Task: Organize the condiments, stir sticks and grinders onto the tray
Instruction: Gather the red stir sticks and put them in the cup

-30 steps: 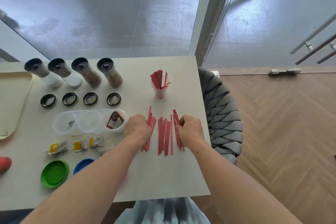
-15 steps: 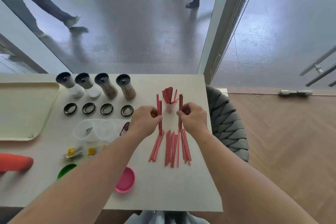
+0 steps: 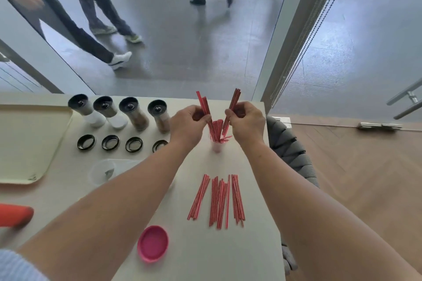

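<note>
The tabletop (image 3: 205, 246) carries everything. The tray (image 3: 29, 139) lies bare at its left, well apart from my work. Four grinders (image 3: 134, 114) stand in a row near the tray's far corner. Loose stir sticks (image 3: 218, 199) lie flat in a row close to me. Beyond them stands the small cup (image 3: 216, 146), already bristling with sticks. My left grip (image 3: 188, 121) pinches the left bundle (image 3: 204, 102) and my right grip (image 3: 247, 118) pinches the right bundle (image 3: 235, 98), fingers curled tight. Both bundles tilt inward just above the cup. To do this well, I judge I should lower one bundle at a time, ends first and nearly upright. That way the light cup does not tip and nothing snags on the sticks inside.
</note>
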### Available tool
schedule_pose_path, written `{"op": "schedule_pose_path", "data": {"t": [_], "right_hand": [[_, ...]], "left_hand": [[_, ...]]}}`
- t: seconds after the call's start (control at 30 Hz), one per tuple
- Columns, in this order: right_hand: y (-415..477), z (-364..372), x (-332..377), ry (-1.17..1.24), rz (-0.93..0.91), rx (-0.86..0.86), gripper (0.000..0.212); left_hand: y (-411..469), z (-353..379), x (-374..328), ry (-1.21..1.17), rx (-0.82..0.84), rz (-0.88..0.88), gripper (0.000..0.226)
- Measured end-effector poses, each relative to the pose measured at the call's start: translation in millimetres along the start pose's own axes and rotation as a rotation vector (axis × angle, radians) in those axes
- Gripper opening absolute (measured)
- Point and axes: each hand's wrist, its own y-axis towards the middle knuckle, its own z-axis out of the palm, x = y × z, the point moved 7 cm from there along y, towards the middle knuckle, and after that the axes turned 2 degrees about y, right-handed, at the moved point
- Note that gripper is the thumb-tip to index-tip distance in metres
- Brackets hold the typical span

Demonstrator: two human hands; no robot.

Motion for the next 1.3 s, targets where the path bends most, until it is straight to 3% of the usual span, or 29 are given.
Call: {"op": "schedule_pose_path", "data": {"t": [0.37, 0.83, 0.97, 1.07, 1.3], "right_hand": [[11.7, 27.3, -21.4, -0.160, -0.103, 0.159, 0.012], [13.7, 30.5, -20.9, -0.207, -0.187, 0.141, 0.017], [16.1, 33.1, -17.0, -0.330, -0.278, 0.115, 0.035], [15.3, 43.2, -11.2, -0.535, -0.375, 0.188, 0.052], [7.7, 51.1, -22.0, -0.681, -0.372, 0.349, 0.038]], "left_hand": [[12.4, 39.1, 30.9, 0.094, 0.130, -0.019, 0.010], [8.7, 39.5, 35.7, 0.105, 0.130, -0.011, 0.016], [10.7, 35.4, 35.6, 0.090, 0.114, -0.001, 0.019], [13.1, 33.7, 36.5, 0.095, 0.108, 0.004, 0.022], [11.4, 38.2, 39.5, 0.133, 0.168, 0.000, 0.022]]}}
